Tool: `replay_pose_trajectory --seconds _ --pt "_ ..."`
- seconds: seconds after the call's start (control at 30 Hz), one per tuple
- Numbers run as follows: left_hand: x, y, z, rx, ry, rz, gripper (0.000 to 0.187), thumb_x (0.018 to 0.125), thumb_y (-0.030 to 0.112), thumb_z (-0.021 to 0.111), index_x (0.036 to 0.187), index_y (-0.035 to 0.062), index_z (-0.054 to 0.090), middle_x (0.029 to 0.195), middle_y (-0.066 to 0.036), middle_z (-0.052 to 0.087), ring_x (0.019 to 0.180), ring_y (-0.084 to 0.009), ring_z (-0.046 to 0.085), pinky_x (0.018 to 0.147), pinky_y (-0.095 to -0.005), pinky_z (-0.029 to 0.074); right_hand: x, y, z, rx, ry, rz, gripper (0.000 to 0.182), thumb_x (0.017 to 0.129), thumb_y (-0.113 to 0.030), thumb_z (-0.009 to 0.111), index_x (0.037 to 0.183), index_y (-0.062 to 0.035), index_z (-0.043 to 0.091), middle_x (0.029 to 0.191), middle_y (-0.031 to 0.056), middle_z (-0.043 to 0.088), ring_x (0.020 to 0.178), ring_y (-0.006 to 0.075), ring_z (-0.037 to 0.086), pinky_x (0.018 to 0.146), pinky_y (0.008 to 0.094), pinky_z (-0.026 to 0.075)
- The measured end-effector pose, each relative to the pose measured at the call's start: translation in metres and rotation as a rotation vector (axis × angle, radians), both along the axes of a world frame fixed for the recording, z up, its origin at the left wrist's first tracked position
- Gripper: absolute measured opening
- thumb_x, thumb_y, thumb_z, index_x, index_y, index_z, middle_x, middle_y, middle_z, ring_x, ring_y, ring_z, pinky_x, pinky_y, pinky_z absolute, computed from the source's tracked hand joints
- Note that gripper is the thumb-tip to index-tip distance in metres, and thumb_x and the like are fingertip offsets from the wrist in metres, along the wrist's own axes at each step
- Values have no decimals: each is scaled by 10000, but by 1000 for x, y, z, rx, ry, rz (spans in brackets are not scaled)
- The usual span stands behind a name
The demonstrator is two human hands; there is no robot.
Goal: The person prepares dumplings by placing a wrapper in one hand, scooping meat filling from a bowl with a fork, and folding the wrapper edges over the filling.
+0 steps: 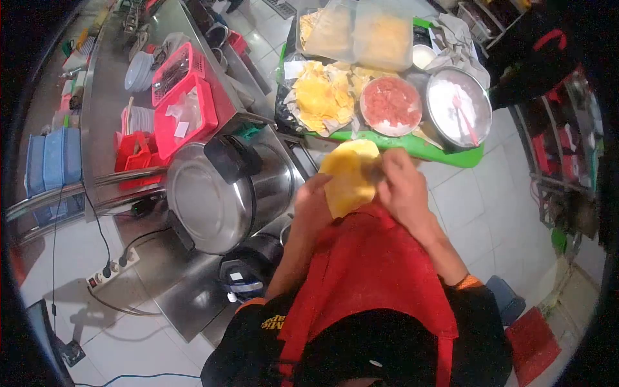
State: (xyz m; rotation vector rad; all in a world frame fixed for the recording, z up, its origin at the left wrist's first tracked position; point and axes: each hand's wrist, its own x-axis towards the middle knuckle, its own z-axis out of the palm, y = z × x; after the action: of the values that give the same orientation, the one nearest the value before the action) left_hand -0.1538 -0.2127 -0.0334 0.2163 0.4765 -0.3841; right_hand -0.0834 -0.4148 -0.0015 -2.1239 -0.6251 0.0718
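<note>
Both hands grasp one yellow wrapper [348,177]: the left hand [314,203] underneath, the right hand [400,184] pinching its edge. A green tray [445,151] lies just beyond.

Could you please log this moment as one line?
left hand: holds wrapper | right hand: pinches wrapper | filling bowl: on tray

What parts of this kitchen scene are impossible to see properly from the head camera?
- The tool, if any, in the right hand: blurred and covered by its fingers against the yellow wrapper.
- The left hand palm: hidden behind the wrapper.
- Inside the big steel pot: closed off by its lid.
- Contents of the clear lidded tubs: blurred by cloudy plastic.
- Shelves at the right edge: dark and warped by the lens rim.
</note>
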Motion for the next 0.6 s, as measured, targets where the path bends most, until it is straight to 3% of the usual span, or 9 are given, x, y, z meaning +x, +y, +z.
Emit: replay_pose_trajectory --seconds 0.07,0.2,0.27,0.3,0.37,0.4,0.47,0.5,0.6 --pt "-5 -6 -12 884 -272 -176 488 904 180 548 1334 -19 433 1242 -182 581 1094 -331 613 948 -467 509 -10 0 2 -109 -26 37 344 733 8 645 1068 -56 599 1032 121 558 699 353 620 621 436 527" --pt "15 -25 16 538 -94 -10 470 886 121 613 1317 18 457 1198 -147 597 1051 -283 631 895 -425 545 -12 7 23 -155 14 229 408 771 21 579 1170 -65 572 1055 126 538 710 339 651 609 436 546" --pt "12 -24 0 494 -32 127 471 884 76 615 1324 32 452 1203 -150 593 1060 -282 631 895 -430 547 -4 5 21 299 -125 231 395 813 45 538 1204 -9 555 1026 142 539 656 285 646 594 377 542" --pt "14 -24 5 492 -31 126 471 884 76 615 1324 32 452 1203 -150 593 1060 -282 631 895 -430 547 0 -2 20 297 -123 231 395 813 45 538 1204 -9 555 1026 142 539 656 285 646 594 377 542" --pt "17 -18 19 498 -23 142 472 887 68 608 1329 33 444 1199 -155 593 1071 -296 627 911 -438 539 10 -23 22 333 445 155 362 848 72 500 1206 49 551 966 150 545 632 220 628 587 322 522" --pt "14 -13 16 496 -23 141 472 887 68 608 1329 33 444 1199 -155 593 1071 -296 627 911 -438 539 18 -25 22 315 504 34 308 871 77 481 1162 78 580 882 117 550 627 163 612 576 288 505" --pt "9 0 4 543 -5 189 483 884 55 609 1334 23 434 1212 -165 587 1091 -309 617 922 -439 533 35 -35 -20 -14 212 -130 258 888 18 531 1118 9 646 756 207 635 637 323 635 607 401 507" --pt "9 4 9 560 -11 164 493 883 56 604 1341 13 428 1233 -170 576 1106 -315 607 932 -429 526 42 -36 -29 -150 247 -189 260 894 -21 548 1140 -31 632 726 245 628 673 404 625 642 463 493" --pt "4 11 8 639 43 190 481 898 79 606 1341 -3 435 1221 -164 586 1055 -299 634 881 -407 546 52 -34 -72 -285 160 -209 258 898 -35 543 1150 -34 597 713 252 623 678 429 621 643 490 481"
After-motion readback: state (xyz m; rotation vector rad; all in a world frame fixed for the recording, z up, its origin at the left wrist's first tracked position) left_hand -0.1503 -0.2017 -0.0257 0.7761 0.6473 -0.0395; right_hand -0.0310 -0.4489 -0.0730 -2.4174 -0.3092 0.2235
